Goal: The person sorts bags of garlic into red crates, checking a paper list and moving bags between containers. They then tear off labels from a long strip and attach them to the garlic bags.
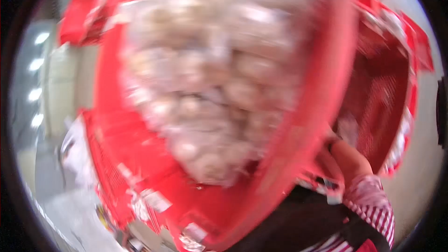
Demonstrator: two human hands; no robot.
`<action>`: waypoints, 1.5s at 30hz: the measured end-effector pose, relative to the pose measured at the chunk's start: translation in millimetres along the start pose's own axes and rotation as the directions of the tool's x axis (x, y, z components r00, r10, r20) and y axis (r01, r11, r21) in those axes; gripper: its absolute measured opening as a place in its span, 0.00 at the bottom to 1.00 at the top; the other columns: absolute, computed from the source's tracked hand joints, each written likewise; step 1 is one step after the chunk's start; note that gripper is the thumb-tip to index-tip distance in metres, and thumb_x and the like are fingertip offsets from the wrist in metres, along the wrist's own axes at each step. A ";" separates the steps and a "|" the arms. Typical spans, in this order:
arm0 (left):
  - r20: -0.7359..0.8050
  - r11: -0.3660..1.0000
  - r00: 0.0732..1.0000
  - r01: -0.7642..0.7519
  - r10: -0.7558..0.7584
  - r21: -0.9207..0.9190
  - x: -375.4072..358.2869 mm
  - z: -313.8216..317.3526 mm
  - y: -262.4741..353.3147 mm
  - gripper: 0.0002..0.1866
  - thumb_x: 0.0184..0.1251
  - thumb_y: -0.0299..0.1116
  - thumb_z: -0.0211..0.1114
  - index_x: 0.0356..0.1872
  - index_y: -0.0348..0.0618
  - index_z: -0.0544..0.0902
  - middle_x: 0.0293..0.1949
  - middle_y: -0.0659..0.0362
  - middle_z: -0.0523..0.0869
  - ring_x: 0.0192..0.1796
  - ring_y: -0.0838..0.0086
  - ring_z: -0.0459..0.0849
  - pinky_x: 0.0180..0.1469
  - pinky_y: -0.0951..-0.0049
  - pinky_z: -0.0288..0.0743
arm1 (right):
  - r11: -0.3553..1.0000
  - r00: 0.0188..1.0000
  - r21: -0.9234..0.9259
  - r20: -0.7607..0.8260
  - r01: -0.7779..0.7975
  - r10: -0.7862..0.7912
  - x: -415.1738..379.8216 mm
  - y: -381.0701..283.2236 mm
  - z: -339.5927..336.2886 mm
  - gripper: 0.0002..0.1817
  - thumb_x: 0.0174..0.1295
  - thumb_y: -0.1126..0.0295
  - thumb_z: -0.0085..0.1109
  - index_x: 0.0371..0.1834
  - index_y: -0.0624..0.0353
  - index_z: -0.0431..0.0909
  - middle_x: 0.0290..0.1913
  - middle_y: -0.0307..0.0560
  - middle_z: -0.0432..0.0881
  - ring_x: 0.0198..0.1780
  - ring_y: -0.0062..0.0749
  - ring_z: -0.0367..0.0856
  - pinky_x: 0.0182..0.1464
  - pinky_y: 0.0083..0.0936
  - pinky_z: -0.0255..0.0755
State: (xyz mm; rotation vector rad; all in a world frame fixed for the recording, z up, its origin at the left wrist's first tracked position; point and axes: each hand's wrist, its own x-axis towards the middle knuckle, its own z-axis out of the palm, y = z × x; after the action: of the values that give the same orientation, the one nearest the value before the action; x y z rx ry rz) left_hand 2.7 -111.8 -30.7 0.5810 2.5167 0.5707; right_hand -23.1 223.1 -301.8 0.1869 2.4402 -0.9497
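The right hand grips the rim of a tilted red crate heaped with pale bagged lumps (blurred), seemingly mid-lift; left hand unseen, steady carrying needed next.

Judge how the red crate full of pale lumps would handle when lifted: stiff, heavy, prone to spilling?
The red crate looks rigid, with mesh-like walls, so probably stiff. Heaped pale lumps suggest it is heavy. It sits tilted, so contents may shift. The right hand is at its rim; grip unclear through blur.
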 end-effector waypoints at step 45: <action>-0.059 0.554 0.887 0.233 -0.458 -0.799 -44.4 49.0 21.4 0.12 0.57 0.35 0.64 0.20 0.40 0.75 0.16 0.64 0.73 0.24 0.83 0.68 0.26 0.71 0.66 | 0.934 0.995 -0.355 -0.071 0.034 -0.064 -9.4 -32.5 -34.7 0.15 0.58 0.61 0.51 0.40 0.61 0.76 0.40 0.57 0.81 0.39 0.54 0.80 0.40 0.40 0.75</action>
State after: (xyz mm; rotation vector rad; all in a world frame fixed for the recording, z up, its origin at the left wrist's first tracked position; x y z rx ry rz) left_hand 70.5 -102.4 -42.8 -0.3585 2.1744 1.5351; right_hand -39.1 222.4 -256.0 0.0378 2.6527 -0.5148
